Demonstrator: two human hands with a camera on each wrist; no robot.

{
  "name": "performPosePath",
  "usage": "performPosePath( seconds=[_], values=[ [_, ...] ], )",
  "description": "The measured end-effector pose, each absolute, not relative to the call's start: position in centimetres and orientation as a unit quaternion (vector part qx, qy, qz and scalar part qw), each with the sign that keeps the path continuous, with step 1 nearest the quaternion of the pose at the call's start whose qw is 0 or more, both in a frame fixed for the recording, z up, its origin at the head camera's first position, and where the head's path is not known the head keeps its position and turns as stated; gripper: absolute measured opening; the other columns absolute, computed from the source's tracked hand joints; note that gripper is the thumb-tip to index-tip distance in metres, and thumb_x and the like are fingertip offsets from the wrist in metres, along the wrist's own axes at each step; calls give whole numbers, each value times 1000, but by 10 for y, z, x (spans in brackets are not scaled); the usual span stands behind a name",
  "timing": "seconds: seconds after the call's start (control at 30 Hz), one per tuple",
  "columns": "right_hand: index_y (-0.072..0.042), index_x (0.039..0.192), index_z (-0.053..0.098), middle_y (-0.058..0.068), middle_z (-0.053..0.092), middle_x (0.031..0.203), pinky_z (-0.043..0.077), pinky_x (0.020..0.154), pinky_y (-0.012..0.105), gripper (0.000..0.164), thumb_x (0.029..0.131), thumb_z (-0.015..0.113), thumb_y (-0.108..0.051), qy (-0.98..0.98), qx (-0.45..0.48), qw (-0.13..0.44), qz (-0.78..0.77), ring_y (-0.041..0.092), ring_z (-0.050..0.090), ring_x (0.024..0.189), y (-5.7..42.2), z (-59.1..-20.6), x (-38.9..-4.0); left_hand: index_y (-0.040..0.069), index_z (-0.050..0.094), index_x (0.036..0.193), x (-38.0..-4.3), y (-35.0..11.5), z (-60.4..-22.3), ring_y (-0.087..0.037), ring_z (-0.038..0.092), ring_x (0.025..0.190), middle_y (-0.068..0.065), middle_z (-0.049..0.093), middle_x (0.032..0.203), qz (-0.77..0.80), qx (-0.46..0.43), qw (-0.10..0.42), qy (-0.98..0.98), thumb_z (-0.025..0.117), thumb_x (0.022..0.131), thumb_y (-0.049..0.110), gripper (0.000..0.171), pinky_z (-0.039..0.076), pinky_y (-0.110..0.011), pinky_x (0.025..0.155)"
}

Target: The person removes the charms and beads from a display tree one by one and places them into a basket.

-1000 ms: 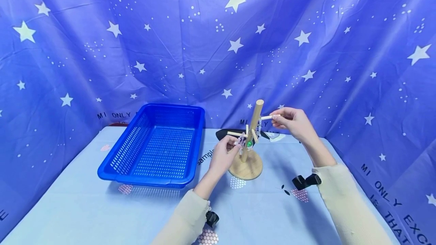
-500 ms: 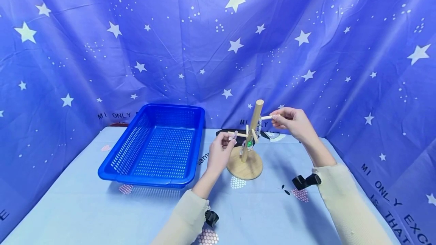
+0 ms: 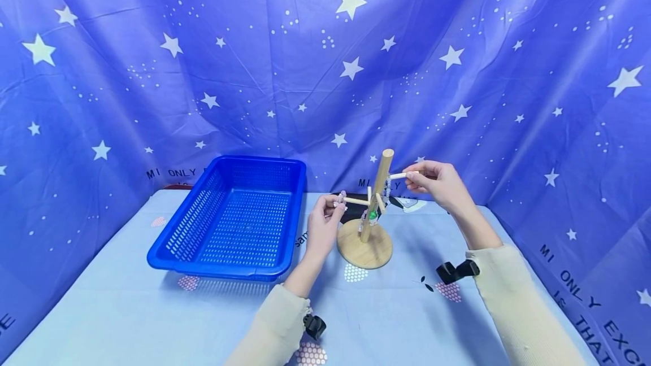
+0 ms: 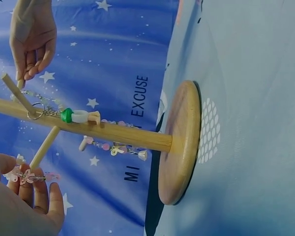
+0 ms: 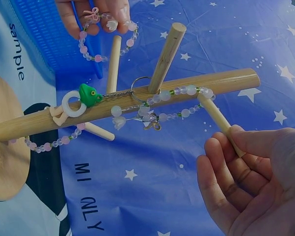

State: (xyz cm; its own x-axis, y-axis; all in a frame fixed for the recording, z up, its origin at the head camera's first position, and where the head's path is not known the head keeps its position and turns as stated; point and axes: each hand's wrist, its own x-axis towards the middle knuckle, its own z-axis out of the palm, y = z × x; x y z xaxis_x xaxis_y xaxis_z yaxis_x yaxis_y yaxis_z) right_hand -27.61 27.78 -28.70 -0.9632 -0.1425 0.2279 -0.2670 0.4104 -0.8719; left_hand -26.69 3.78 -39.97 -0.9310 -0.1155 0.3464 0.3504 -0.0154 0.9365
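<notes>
A wooden peg stand (image 3: 385,171) with a round base stands on the table. My left hand (image 3: 324,225) pinches a pink and clear beaded bracelet (image 5: 83,46) with a bow charm at the tip of the left peg (image 4: 44,147). In the right wrist view, the peg's end overlaps the bracelet's loop. My right hand (image 3: 438,183) grips the end of the upper right peg (image 5: 218,118) between thumb and fingers. On that peg hangs a pale beaded bracelet (image 5: 189,90). A green frog-headed keychain (image 5: 90,95) hangs from the front peg, and another pink beaded bracelet (image 5: 48,146) hangs lower.
A blue perforated basket (image 3: 300,213) stands to the left of the stand. Behind the table hangs a blue curtain (image 3: 285,83) with white stars. The table has a light blue printed cloth (image 3: 386,321).
My left hand has moved left along the left peg, taking the pink bracelet from near the post out to the peg's tip. My right hand has stayed on its peg.
</notes>
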Motion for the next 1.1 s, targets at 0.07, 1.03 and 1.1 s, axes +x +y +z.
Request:
performPosePath(
  seconds=[0.07,1.03,1.1],
  values=[
    [19,121,56,-12,68,78,60,73,18,36,101,56,-10,-838,123,59,528,-1,67,73,278,-287,-276,-4,62,110,-267,37,-399,-27,68,90,-22,67,102,-712,-84,163,-678,63,95,7,18,50,-10,74],
    [18,122,57,-7,69,80,60,73,18,35,102,55,-11,-842,118,60,523,-1,67,74,279,-288,-278,-1,63,107,-265,17,-387,-3,60,80,-14,66,100,-737,-57,173,-651,64,95,11,18,51,-14,75],
    [18,122,56,-9,68,79,60,73,18,35,102,55,-11,-842,118,59,524,-1,67,73,279,-289,-278,-1,63,107,-264,15,-385,-3,60,79,-13,67,99,-742,-58,173,-645,64,95,12,18,51,-15,73]
  ],
)
